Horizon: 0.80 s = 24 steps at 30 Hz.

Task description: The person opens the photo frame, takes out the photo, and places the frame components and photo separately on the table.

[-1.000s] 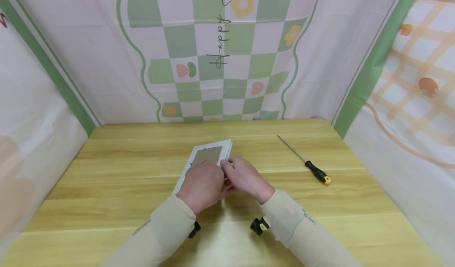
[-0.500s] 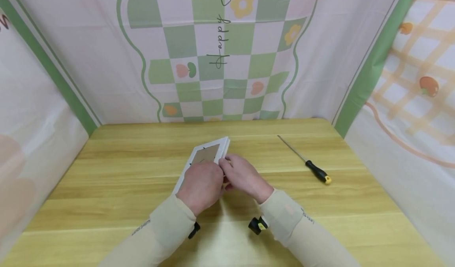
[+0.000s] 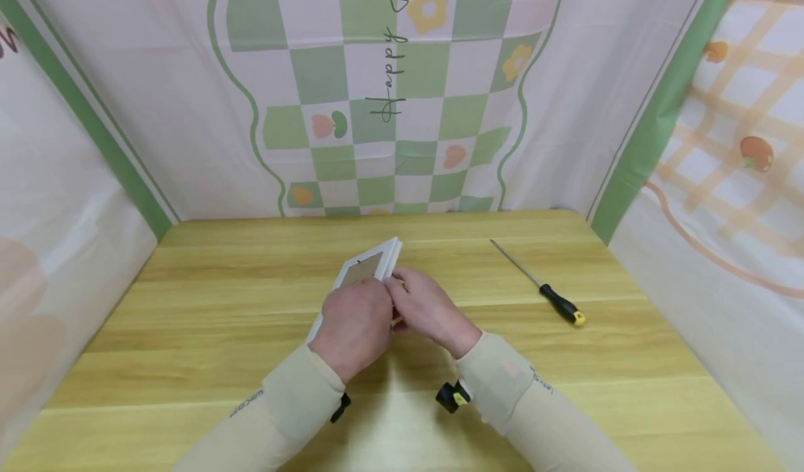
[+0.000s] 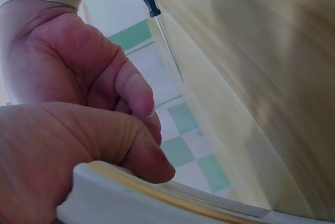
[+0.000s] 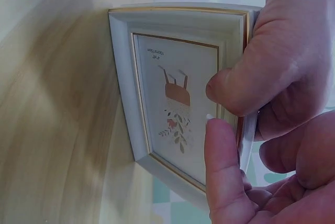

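A white photo frame [image 3: 391, 259] with thin gold trim is held tilted above the table, its brown backing [image 3: 364, 268] facing up. My left hand [image 3: 358, 322] grips its near side, fingers curled over the back. In the right wrist view the left thumb presses on the front border beside a picture insert [image 5: 180, 103] of a potted plant. My right hand [image 3: 430, 311] is at the frame's right edge, thumb at the rim and a finger [image 5: 222, 156] laid across the front. The left wrist view shows the right hand [image 4: 78, 67] close behind the left thumb.
A screwdriver [image 3: 561, 304] with a black and yellow handle lies on the wooden table [image 3: 188, 332] to the right, its shaft pointing away. Printed cloth walls [image 3: 417, 74] enclose the back and both sides.
The frame has tilted further, its far right corner shifting left and a little away, showing more of its side edge. Both hands have moved slightly with it, and the backing is more covered.
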Each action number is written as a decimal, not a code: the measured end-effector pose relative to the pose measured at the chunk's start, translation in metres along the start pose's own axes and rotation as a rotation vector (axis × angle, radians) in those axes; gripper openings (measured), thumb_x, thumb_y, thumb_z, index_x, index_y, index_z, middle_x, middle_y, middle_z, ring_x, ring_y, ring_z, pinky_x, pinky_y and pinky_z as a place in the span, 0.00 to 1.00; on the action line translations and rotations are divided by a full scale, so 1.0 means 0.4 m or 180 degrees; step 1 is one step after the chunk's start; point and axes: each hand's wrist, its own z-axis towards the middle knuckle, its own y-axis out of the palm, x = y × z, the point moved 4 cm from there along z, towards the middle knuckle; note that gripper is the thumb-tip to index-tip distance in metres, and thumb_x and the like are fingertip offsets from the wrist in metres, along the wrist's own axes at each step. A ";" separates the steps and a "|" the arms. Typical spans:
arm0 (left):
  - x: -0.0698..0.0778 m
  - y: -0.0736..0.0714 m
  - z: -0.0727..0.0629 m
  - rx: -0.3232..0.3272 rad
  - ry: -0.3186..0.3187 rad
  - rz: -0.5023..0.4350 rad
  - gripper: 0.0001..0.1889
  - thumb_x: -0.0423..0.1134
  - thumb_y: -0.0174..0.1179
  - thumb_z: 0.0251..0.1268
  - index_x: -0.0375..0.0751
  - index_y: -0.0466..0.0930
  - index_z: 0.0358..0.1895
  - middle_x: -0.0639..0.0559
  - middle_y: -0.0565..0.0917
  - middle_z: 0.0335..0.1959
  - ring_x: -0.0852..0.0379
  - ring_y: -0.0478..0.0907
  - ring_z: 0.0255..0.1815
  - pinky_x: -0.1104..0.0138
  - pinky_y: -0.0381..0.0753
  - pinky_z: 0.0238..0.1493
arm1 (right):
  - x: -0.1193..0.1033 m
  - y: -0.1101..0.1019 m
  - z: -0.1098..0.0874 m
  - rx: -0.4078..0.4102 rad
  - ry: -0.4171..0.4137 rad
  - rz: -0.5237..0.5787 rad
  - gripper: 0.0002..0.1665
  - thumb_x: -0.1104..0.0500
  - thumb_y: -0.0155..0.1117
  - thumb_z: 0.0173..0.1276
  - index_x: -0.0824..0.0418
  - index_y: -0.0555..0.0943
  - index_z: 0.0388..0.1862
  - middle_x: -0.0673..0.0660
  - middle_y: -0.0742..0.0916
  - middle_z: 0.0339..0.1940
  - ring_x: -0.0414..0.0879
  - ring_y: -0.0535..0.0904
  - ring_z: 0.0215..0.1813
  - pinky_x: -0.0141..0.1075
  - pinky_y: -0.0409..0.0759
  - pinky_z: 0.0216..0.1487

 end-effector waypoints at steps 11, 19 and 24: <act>-0.015 -0.013 0.006 0.0239 -0.0101 0.0315 0.13 0.37 0.74 0.55 0.42 0.76 0.25 0.54 0.74 0.14 0.53 0.76 0.14 0.59 0.77 0.15 | -0.011 0.003 0.001 -0.0010 -0.0047 0.0046 0.18 0.55 0.49 0.84 0.59 0.81 0.62 0.58 0.90 0.39 0.50 0.87 0.37 0.44 0.88 0.33; -0.025 -0.028 0.005 0.0464 -0.0089 0.0533 0.13 0.35 0.73 0.56 0.42 0.76 0.23 0.55 0.73 0.13 0.55 0.74 0.12 0.62 0.75 0.14 | 0.008 0.011 0.007 -0.0033 0.0027 -0.0111 0.21 0.57 0.51 0.82 0.66 0.76 0.67 0.61 0.88 0.38 0.54 0.86 0.37 0.41 0.88 0.32; -0.032 -0.033 0.011 0.0223 -0.0144 0.0430 0.14 0.39 0.71 0.60 0.41 0.75 0.24 0.54 0.72 0.12 0.55 0.74 0.12 0.62 0.75 0.13 | 0.030 0.018 0.016 -0.0167 0.0081 -0.0388 0.30 0.56 0.52 0.82 0.74 0.68 0.74 0.65 0.89 0.38 0.51 0.87 0.33 0.40 0.89 0.35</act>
